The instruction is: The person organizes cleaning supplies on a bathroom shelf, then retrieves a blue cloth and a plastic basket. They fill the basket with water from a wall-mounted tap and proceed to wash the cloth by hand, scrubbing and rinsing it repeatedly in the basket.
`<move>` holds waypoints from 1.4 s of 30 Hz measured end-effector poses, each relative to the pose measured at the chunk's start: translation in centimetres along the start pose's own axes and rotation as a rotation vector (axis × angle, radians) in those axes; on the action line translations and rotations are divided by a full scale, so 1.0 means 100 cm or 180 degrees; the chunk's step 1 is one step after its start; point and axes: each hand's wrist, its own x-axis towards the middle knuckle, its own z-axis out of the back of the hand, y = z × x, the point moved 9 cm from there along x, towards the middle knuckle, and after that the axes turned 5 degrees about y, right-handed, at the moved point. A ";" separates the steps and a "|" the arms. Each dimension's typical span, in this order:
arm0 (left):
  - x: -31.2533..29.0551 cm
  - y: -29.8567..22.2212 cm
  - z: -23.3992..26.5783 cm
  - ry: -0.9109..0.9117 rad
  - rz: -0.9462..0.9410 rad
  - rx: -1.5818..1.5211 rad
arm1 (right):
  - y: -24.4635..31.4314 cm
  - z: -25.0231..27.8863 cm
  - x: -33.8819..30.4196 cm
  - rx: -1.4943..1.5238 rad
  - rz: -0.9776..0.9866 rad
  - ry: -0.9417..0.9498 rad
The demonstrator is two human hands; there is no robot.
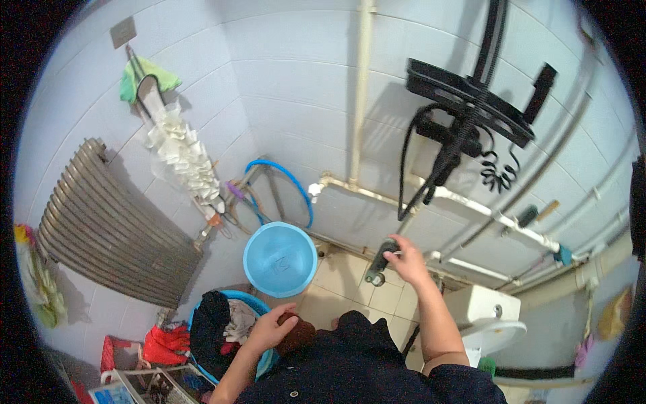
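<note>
My right hand (406, 261) is closed around a dark green, elongated object (381, 262) with a rounded lower end, held above the tiled floor; its exact kind is not clear. Thumb and fingertips press its upper part. Lower and to the left, my left hand (271, 330) is loosely curved, thumb and fingers apart. Right beside that palm is a reddish-brown thing (297, 337), partly hidden by the hand; I cannot make out whether they touch. A light-blue basin (280, 260) lies beyond my left hand, near the wall corner.
A blue tub (244, 295) of clothes stands at the left, beside a ribbed radiator (114, 232). Black shower fittings (464, 101) hang on the right wall above pale pipes (471, 204). A white toilet (484, 306) is at the right. A blue hose (296, 178) loops behind the basin.
</note>
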 end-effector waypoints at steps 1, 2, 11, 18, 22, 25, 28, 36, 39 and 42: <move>0.000 -0.003 -0.007 0.0127 -0.0048 0.0076 | -0.012 0.018 -0.016 0.0034 -0.0097 -0.0177; 0.000 -0.004 -0.014 0.0242 -0.0093 0.0149 | -0.022 0.040 -0.033 0.0057 -0.0387 -0.0354; 0.005 -0.036 -0.063 0.0690 -0.0479 0.0494 | -0.045 0.239 -0.082 -0.0269 0.0321 -0.2154; 0.039 -0.057 -0.087 0.0423 -0.0449 0.0328 | -0.056 0.318 -0.033 -0.0721 0.0728 -0.2381; 0.060 -0.071 -0.101 0.0344 -0.0449 0.0380 | -0.095 0.325 0.011 -0.0749 0.0511 -0.1968; 0.077 -0.090 -0.109 0.0368 -0.0372 0.0320 | -0.125 0.318 0.039 -0.1181 0.0253 -0.1742; 0.090 -0.103 -0.117 0.0323 -0.0414 0.0411 | -0.137 0.300 0.055 -0.1750 0.0194 -0.1523; 0.108 -0.106 -0.132 0.0388 -0.0344 0.0272 | -0.114 0.299 0.022 -0.1747 0.0119 -0.2278; 0.109 -0.100 -0.132 0.0327 -0.0337 -0.0081 | -0.095 0.265 -0.016 -0.1567 0.0400 -0.2461; 0.114 -0.088 -0.128 0.0200 -0.0431 -0.0324 | -0.128 0.177 -0.042 -0.0618 -0.0088 -0.1169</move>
